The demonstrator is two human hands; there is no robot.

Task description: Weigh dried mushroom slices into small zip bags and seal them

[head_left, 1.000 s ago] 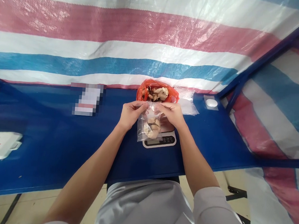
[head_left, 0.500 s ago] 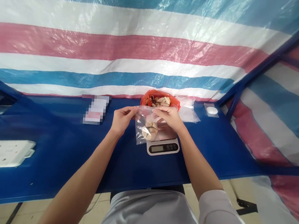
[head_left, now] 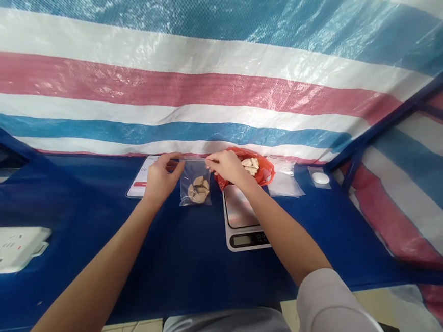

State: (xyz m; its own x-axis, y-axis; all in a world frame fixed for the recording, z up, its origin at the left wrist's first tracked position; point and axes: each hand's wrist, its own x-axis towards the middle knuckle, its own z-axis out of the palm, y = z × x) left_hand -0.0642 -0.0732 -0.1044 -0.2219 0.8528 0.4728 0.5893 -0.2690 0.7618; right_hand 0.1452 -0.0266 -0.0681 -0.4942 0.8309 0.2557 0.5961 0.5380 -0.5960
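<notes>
My left hand (head_left: 160, 177) and my right hand (head_left: 227, 166) pinch the two top corners of a small clear plastic bag (head_left: 196, 184) with several pale brown pieces in it. The bag hangs just above the blue table (head_left: 87, 211), to the left of a small kitchen scale (head_left: 243, 218) whose steel plate is bare. Behind my right hand an open red plastic bag (head_left: 262, 170) holds more of the same pieces.
A pile of clear empty bags (head_left: 286, 181) lies right of the red bag, and a small white round object (head_left: 321, 178) sits near the blue frame post. A phone (head_left: 140, 182) lies behind my left hand. A white power strip (head_left: 2, 249) rests at the left edge.
The clear bag has moved left off the scale, both hands carrying it. The scale plate now stands bare. The camera has tilted up.
</notes>
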